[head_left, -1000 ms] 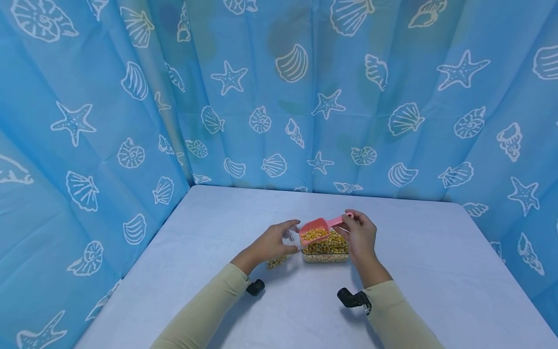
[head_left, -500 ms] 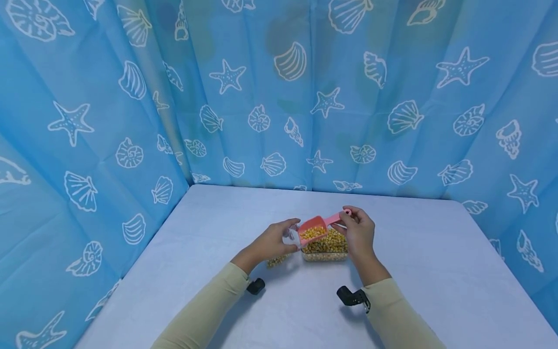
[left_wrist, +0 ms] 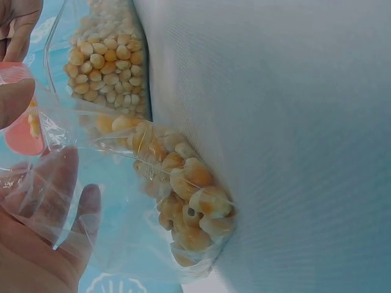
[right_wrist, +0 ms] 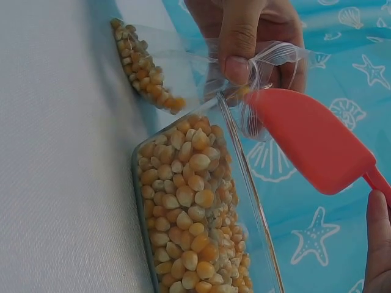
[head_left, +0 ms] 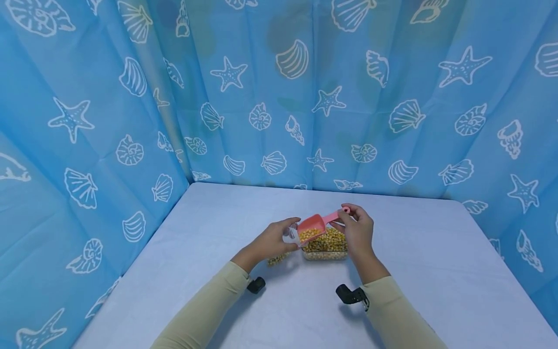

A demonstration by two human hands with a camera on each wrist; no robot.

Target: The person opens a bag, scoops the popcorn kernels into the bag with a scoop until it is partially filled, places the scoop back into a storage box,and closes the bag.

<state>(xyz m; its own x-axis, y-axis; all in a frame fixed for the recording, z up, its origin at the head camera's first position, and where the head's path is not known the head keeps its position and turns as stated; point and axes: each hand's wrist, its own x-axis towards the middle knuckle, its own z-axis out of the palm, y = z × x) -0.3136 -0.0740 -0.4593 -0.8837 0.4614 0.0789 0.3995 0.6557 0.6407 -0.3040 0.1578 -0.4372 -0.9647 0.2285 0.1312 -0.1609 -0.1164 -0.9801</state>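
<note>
My left hand [head_left: 272, 240] grips a clear zip plastic bag [left_wrist: 116, 201] by its mouth, thumb on one side and fingers behind. Corn kernels [left_wrist: 195, 207] lie in the bottom of the bag, which hangs down to the table. With my right hand [head_left: 359, 232] I pinch the handle of a pink scoop [head_left: 312, 225]. The scoop holds yellow kernels and tilts down leftward, its lip at the bag's mouth in the right wrist view. Just below the scoop stands a clear box [right_wrist: 189, 207] full of corn kernels.
A white-covered table [head_left: 305, 310] spreads around the box. A blue curtain [head_left: 261, 97] with white shells and starfish hangs behind and at the left. Black wrist cameras [head_left: 348, 294] stick out beneath both forearms.
The scoop's handle end has risen a little and the scoop tips further toward the bag. The kernels in it have slid toward its lip and look fewer. My left hand stays almost still.
</note>
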